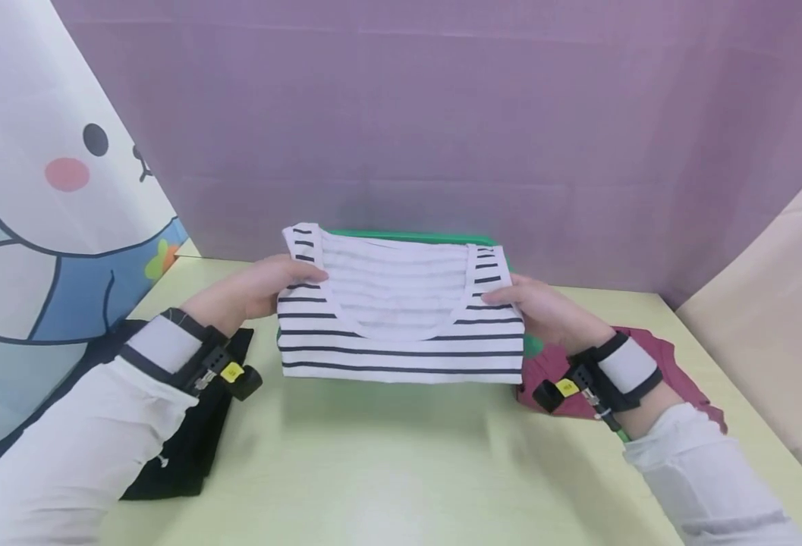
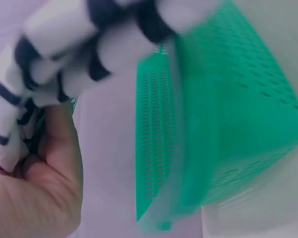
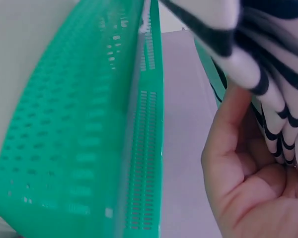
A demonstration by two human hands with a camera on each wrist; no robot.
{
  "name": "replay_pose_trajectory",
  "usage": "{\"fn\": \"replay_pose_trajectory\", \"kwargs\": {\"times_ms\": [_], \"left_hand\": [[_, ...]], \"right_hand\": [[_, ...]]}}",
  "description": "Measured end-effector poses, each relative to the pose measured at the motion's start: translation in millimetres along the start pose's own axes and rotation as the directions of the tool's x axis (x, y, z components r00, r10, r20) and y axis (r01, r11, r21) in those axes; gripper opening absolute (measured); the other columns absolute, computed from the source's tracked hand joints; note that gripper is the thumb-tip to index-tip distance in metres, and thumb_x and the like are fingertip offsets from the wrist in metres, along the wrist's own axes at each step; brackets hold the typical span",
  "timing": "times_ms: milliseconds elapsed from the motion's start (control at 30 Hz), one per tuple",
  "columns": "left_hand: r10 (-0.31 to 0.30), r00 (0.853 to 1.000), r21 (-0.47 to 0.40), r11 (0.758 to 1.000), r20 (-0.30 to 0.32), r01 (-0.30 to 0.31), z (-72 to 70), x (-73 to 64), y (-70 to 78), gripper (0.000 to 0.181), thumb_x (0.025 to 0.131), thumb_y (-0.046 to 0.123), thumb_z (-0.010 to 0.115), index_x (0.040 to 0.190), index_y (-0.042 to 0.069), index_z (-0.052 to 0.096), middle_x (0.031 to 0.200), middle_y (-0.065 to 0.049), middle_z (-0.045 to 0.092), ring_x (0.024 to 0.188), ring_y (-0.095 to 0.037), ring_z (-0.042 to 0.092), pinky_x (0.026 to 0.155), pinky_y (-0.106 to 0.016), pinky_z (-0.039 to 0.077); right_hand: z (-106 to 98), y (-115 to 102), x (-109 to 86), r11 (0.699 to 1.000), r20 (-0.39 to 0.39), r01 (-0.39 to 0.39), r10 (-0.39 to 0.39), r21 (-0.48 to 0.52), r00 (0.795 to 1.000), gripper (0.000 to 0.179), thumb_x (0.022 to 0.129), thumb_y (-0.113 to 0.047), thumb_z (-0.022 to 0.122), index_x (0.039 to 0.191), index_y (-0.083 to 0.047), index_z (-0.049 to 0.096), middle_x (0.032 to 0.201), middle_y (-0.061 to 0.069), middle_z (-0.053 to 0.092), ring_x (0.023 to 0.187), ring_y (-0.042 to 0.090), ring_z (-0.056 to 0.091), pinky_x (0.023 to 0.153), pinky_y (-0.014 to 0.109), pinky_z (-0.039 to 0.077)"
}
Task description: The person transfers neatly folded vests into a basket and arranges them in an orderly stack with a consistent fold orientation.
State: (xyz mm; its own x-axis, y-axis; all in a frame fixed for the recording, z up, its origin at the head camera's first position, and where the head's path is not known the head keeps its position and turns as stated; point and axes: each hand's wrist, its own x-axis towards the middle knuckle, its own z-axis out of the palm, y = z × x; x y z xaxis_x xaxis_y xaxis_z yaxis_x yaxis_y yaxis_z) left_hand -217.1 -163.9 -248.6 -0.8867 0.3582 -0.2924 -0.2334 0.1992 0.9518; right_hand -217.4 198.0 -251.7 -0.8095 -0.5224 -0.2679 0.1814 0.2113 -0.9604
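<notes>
A folded white shirt with dark stripes point(image 1: 401, 356) hangs level between both hands, its round neckline facing up. My left hand point(image 1: 264, 284) grips its left side with the thumb on top; the left wrist view shows fingers curled under the folded cloth point(image 2: 54, 54). On the right side, my right hand point(image 1: 537, 303) pinches the shirt the same way, with layers of fabric point(image 3: 268, 84) between thumb and fingers. Behind and below the shirt stands a green perforated basket point(image 3: 64, 134), mostly hidden in the head view except for its rim point(image 1: 407, 236).
Dark folded clothing point(image 1: 189, 447) lies at the table's left, partly under the left arm. A maroon garment point(image 1: 653, 364) lies on the right, beneath the right wrist. A purple curtain point(image 1: 441, 114) closes off the back of the pale table point(image 1: 373, 478).
</notes>
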Motion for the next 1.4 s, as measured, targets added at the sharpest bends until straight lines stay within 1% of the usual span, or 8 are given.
{"fn": "replay_pose_trajectory", "kwargs": {"times_ms": [267,467,667,767,1000,1100,1233,1400], "left_hand": [[-0.012,0.999,0.019,1.000,-0.048,0.013,-0.6,12.0,17.2,0.049,0.098,0.016,0.045,0.140,-0.002,0.028,0.100,0.000,0.060,0.083,-0.009,0.065,0.081,-0.028,0.054],[-0.007,0.996,0.008,1.000,-0.091,0.008,-1.2,17.8,27.0,0.049,0.098,0.018,0.047,0.140,-0.001,0.030,0.102,-0.002,0.059,0.084,-0.010,0.064,0.080,-0.028,0.054],[-0.004,0.990,-0.027,1.000,-0.139,0.000,-3.3,25.6,30.6,0.052,0.099,0.018,0.045,0.145,0.003,0.026,0.133,-0.012,0.046,0.108,-0.019,0.054,0.098,-0.036,0.045],[-0.010,0.987,-0.056,0.998,-0.157,0.001,-3.5,32.6,30.9,0.053,0.100,0.017,0.044,0.147,0.004,0.023,0.141,-0.013,0.040,0.117,-0.023,0.049,0.104,-0.039,0.041],[-0.033,0.970,-0.117,0.993,-0.242,0.005,-1.7,47.4,33.1,0.051,0.099,0.017,0.046,0.145,0.005,0.027,0.134,-0.009,0.044,0.112,-0.020,0.049,0.103,-0.036,0.041],[-0.031,0.964,-0.115,0.993,-0.266,0.000,-1.8,53.0,34.5,0.051,0.099,0.017,0.046,0.145,0.005,0.028,0.134,-0.009,0.045,0.112,-0.021,0.050,0.102,-0.036,0.042],[-0.037,0.949,-0.104,0.995,-0.314,0.005,-0.6,61.8,34.5,0.048,0.099,0.018,0.045,0.143,0.004,0.033,0.129,-0.008,0.047,0.109,-0.021,0.051,0.100,-0.036,0.043],[-0.042,0.941,-0.116,0.993,-0.336,0.003,6.2,75.5,32.3,0.046,0.099,0.019,0.046,0.141,0.004,0.035,0.133,-0.010,0.047,0.113,-0.023,0.051,0.102,-0.038,0.043]], "right_hand": [[-8,-11,9.3,1.000,-0.051,0.029,-0.029,-0.010,0.998,0.050,0.098,-0.007,0.040,0.146,0.001,0.024,0.097,-0.007,0.069,0.089,0.012,0.069,0.080,0.031,0.056],[-13,-20,15.5,1.000,-0.083,0.016,-0.018,-0.020,0.996,0.050,0.099,-0.010,0.041,0.145,0.000,0.025,0.097,-0.007,0.068,0.090,0.011,0.068,0.080,0.030,0.056],[-14,-29,29.5,0.998,-0.114,0.040,-0.046,-0.052,0.992,0.050,0.099,-0.011,0.040,0.147,-0.001,0.025,0.101,-0.006,0.063,0.091,0.008,0.065,0.082,0.028,0.054],[-15,-31,36.2,0.997,-0.129,0.037,-0.045,-0.064,0.991,0.051,0.100,-0.011,0.040,0.147,-0.002,0.025,0.102,-0.006,0.061,0.091,0.007,0.064,0.082,0.027,0.052],[-20,-37,46.5,0.998,-0.167,0.027,-0.035,-0.054,0.985,0.050,0.100,-0.010,0.041,0.147,-0.004,0.025,0.101,-0.005,0.060,0.090,0.007,0.063,0.079,0.026,0.052],[-22,-38,49.5,0.998,-0.162,0.025,-0.034,-0.054,0.986,0.050,0.100,-0.009,0.040,0.147,-0.003,0.025,0.101,-0.005,0.060,0.090,0.007,0.063,0.080,0.026,0.052],[-24,-40,55.1,0.998,-0.167,0.009,-0.021,-0.068,0.986,0.050,0.100,-0.010,0.040,0.146,-0.002,0.026,0.105,-0.003,0.059,0.092,0.008,0.061,0.084,0.028,0.050],[-33,-40,61.8,0.993,-0.216,-0.030,0.005,-0.110,0.976,0.049,0.100,-0.013,0.040,0.145,-0.001,0.028,0.113,0.002,0.056,0.093,0.008,0.059,0.096,0.035,0.045]]}}
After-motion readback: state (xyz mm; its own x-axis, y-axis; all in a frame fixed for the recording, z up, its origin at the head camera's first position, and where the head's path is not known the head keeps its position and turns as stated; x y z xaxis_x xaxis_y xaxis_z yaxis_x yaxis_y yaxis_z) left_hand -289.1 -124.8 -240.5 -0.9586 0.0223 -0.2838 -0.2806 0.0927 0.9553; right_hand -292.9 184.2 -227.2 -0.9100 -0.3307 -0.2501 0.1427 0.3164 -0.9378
